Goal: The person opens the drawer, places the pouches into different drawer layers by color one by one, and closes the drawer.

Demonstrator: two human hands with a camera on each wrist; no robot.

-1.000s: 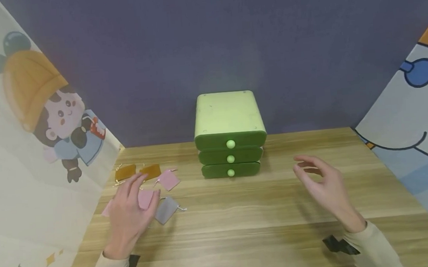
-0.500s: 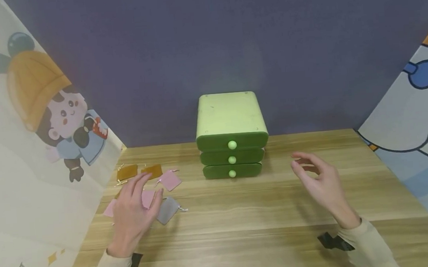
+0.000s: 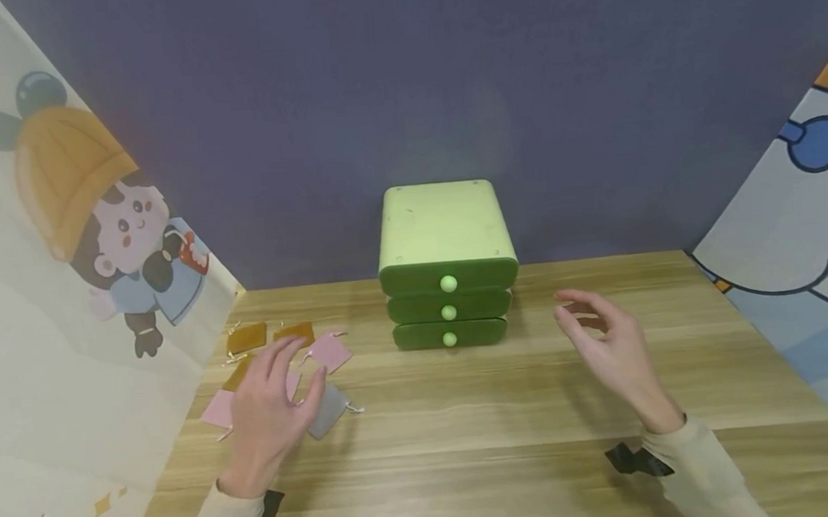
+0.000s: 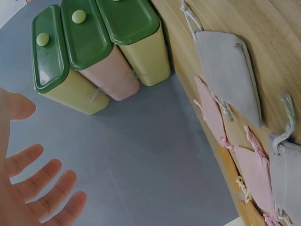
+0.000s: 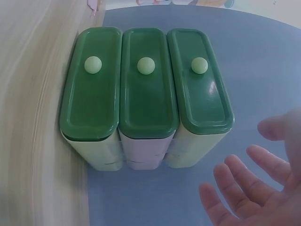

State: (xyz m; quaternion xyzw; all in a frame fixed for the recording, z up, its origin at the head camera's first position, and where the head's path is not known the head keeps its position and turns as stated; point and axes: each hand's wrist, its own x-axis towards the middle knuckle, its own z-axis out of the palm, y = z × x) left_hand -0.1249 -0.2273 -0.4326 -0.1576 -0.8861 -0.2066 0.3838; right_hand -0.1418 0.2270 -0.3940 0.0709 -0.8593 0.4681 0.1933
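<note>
My left hand [image 3: 270, 417] hovers over the small drawstring pouches on the left of the table, fingers relaxed and nothing in them. It partly hides a grey pouch [image 3: 329, 413] and a pink pouch [image 3: 218, 408]. Another pink pouch [image 3: 330, 352] and the mustard pouches [image 3: 246, 337] lie beyond it. The left wrist view shows a grey pouch [image 4: 228, 70] up close. On the other side my right hand [image 3: 611, 349] is held above the table, fingers loosely bent and holding nothing. Between the hands, farther back, stands a drawer unit [image 3: 444, 224] with green fronts.
The drawer unit has three closed drawers with round pale knobs [image 3: 448, 284]. Behind it rises a dark blue wall [image 3: 290, 139]. White panels with cartoon prints, such as the left panel [image 3: 0, 319], flank the wooden table [image 3: 430, 482].
My left hand has drifted slightly right, uncovering more of the pink and mustard pouches on its left. My right hand has moved a little left. The pouches and drawers stay put.
</note>
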